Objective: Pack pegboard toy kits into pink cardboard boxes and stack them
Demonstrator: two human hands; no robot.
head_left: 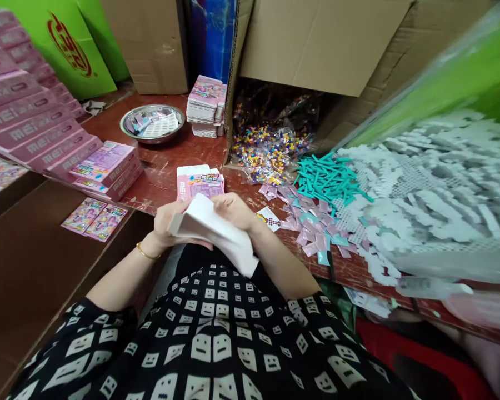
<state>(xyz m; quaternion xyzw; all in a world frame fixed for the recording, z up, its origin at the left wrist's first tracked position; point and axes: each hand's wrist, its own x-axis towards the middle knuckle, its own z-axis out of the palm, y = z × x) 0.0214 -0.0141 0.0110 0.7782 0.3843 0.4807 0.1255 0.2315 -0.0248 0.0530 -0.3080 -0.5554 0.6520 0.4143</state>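
Observation:
Both hands hold one white folded carton (pixel 216 226) above my lap, its open flaps showing and its inside partly visible. My left hand (pixel 169 222) is wrapped round its left side, with a gold bracelet on the wrist. At the carton's upper right edge, my right hand (pixel 235 210) has its fingers curled against the card. Just beyond the hands, a flat pink printed carton (pixel 200 180) lies on the red table (pixel 158 161).
Pink boxes (pixel 45 122) are stacked at left. Behind are a metal bowl (pixel 127 129) and card stacks (pixel 204 103). Bagged colourful beads (pixel 270 147), teal sticks (pixel 327 180), small sachets (pixel 312 228) and white pieces (pixel 433 194) spread rightwards.

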